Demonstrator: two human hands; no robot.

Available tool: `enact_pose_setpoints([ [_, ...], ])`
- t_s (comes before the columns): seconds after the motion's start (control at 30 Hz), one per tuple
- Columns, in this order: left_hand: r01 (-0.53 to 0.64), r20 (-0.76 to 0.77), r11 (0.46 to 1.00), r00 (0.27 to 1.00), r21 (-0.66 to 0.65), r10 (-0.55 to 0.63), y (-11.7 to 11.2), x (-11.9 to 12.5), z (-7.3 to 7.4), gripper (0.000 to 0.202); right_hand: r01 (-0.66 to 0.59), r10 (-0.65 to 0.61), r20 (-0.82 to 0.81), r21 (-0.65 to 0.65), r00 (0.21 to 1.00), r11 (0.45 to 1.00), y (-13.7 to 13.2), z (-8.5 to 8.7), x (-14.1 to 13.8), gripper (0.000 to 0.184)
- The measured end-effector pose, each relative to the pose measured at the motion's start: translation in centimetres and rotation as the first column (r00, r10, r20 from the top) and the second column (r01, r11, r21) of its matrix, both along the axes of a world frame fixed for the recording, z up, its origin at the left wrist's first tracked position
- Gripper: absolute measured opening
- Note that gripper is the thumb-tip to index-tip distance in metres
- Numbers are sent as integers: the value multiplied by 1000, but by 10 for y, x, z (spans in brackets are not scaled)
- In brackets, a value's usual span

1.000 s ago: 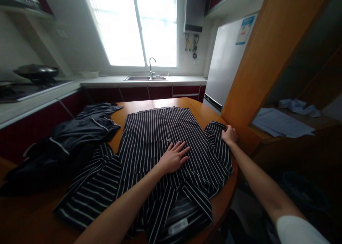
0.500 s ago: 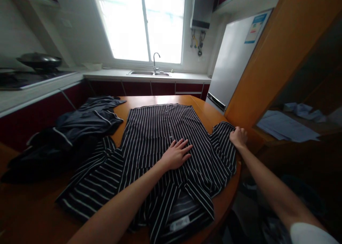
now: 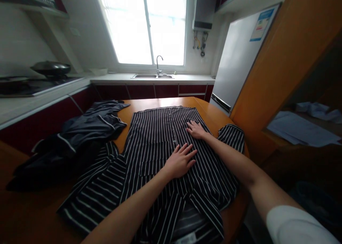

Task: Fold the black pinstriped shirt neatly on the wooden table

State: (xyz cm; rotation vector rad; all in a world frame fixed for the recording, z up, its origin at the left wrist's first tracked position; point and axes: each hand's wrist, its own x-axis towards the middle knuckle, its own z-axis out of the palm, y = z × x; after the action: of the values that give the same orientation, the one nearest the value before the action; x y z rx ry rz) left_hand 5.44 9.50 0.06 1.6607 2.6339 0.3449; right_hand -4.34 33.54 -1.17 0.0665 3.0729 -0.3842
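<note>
A black shirt with white stripes (image 3: 152, 130) lies spread face up on the wooden table, its collar nearest me and its hem toward the window. Flat on the chest, beside the button line, rests my left hand (image 3: 180, 162), fingers spread. My right hand (image 3: 196, 130) lies on the shirt farther up and to the right, also with fingers apart. Neither hand grips any cloth. One sleeve (image 3: 93, 190) stretches out to the left. The other sleeve (image 3: 232, 136) reaches the table's right edge, partly hidden behind my right forearm.
Dark crumpled clothes (image 3: 88, 130) are heaped on the left of the wooden table (image 3: 208, 110). Beyond stand a counter with a sink (image 3: 145, 76), a stove with a wok (image 3: 50, 68) and a fridge (image 3: 235, 58). Papers (image 3: 301, 128) lie on a shelf at right.
My right hand has let go of the right sleeve's cuff and moved left onto the shirt's body. My left hand stays flat on the chest. The view has shifted slightly.
</note>
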Motion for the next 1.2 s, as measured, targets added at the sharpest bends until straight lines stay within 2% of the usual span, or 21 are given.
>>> enact_pose_setpoints([
  [0.2,-3,24,999,1000,34,2,-1,0,-2,54,148,-148,-5,27,989,989,42,-4,-51,73],
  [0.57,-23,102,996,995,85,15,-5,3,0,54,181,-180,-35,32,983,983,75,-12,-131,71],
  [0.8,-35,117,994,993,102,23,-5,3,1,53,188,-185,-71,31,980,982,91,-19,-157,66],
  [0.97,-40,118,994,993,101,28,-5,4,0,54,206,-204,-81,13,976,978,92,-11,-164,64],
  [1.03,-43,121,994,992,101,30,-5,4,0,54,146,-142,-160,14,977,989,83,-4,-160,62],
  [1.07,-45,124,994,992,103,32,-5,4,0,54,78,-74,-201,13,977,997,75,-1,-154,61],
  [1.13,-47,133,993,991,106,33,-5,4,0,53,-132,129,-230,-1,965,991,53,5,-137,59],
  [1.2,-48,138,993,990,109,32,-5,4,0,53,-377,363,-184,-41,913,926,26,10,-114,60],
])
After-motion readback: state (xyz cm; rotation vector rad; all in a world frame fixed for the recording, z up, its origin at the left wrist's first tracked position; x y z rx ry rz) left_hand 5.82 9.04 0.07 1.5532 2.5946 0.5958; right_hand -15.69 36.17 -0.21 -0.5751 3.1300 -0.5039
